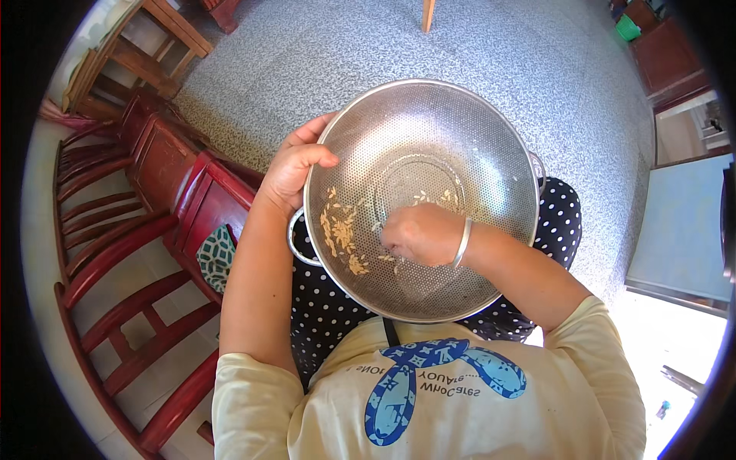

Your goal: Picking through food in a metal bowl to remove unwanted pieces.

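A wide perforated stainless-steel colander (425,121) rests on my lap, tilted towards me. My left hand (299,164) grips its left rim, thumb inside and fingers around the outside. Below that hand, a loop handle (296,244) sticks out. Inside the colander, a loose patch of yellowish, seed-like grains (342,230) lies along the left wall. A few more grains (448,196) are scattered across the bottom, some of them whitish. My right hand (422,233), with a silver bangle at the wrist, is low inside the bowl with its fingers curled. Its fingertips are hidden, so anything between them cannot be seen.
A red wooden bench (213,198) with slatted backs stands close on my left, a green-and-white patterned cloth (217,259) on it. Beyond it are wooden stools (144,57). Speckled floor (322,57) stretches ahead. To the right stands a pale panel (675,230).
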The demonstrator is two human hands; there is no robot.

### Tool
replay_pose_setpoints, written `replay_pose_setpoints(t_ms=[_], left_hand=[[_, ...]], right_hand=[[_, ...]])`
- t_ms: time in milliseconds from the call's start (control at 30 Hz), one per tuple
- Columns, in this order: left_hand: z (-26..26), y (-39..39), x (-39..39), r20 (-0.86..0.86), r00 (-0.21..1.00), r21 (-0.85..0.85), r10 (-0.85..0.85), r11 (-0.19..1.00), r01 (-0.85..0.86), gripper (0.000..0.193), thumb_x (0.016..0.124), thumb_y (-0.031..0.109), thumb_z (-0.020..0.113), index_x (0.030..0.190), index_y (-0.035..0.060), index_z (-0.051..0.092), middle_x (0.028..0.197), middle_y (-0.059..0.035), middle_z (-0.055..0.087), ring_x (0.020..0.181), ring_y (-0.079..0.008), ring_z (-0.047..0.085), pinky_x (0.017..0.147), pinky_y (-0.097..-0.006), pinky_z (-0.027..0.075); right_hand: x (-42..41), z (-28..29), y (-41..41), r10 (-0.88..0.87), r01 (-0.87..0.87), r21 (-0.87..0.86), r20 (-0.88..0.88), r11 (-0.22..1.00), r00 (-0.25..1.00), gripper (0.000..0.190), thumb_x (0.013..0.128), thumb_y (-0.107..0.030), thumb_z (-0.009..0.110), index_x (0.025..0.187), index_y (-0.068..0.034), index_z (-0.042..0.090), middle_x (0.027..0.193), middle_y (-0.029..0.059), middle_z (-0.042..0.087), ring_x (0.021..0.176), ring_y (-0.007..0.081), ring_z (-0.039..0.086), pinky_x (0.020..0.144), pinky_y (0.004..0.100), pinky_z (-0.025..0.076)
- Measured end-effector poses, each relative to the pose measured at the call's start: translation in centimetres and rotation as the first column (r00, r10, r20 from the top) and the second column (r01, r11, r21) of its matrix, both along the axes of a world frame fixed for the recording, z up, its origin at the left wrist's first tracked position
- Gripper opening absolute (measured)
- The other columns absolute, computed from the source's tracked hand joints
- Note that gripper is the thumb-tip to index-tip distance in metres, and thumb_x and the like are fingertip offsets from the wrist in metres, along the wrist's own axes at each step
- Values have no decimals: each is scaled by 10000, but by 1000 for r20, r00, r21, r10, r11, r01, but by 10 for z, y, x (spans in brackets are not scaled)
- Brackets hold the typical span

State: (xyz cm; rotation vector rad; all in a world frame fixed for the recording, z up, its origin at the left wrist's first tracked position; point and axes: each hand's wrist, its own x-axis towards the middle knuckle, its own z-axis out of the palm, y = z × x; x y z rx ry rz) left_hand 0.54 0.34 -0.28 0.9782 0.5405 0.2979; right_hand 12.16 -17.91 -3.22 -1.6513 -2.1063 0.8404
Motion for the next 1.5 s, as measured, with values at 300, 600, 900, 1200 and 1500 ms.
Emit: replay_pose_setpoints(t_ms=[300,600,900,1200,1500], left_hand=[[-6,4,0,34,999,15,-30,999,30,593,573,-79,500,1163,-23,464,994,-128,583,835,-200,593,766,-308,496],[-8,5,-1,-3,1000,29,-13,999,13,578,582,-63,504,1157,-19,467,994,-128,582,841,-200,591,761,-305,492],[-7,4,0,16,1000,27,-15,1000,15,582,586,-67,505,1165,-22,461,991,-130,583,822,-197,598,742,-297,503],[-5,3,1,13,1000,10,-14,1000,14,578,583,-72,502,1158,-16,471,998,-124,583,839,-194,592,761,-302,495],[-5,3,0,9,1000,13,-15,1000,15,588,577,-67,508,1161,-17,465,999,-126,581,848,-202,590,770,-306,491]], right_hand=[[-4,-11,-1,114,-130,96,155,987,981,82,710,-111,533,700,-32,552,681,101,552,687,273,573,615,382,463],[5,8,0,-18,-6,-144,-170,990,985,79,689,-25,564,766,-44,562,710,112,555,684,300,569,625,379,458],[-2,3,-6,184,-162,-114,225,980,957,79,653,-19,565,731,-17,576,726,135,557,710,304,577,614,387,474],[3,5,-8,-60,49,92,126,995,990,70,657,-33,553,725,-18,558,748,119,555,742,282,577,646,369,477],[15,0,-7,-56,36,93,234,995,971,76,666,-36,534,724,-19,580,755,138,587,734,297,597,614,386,489]])
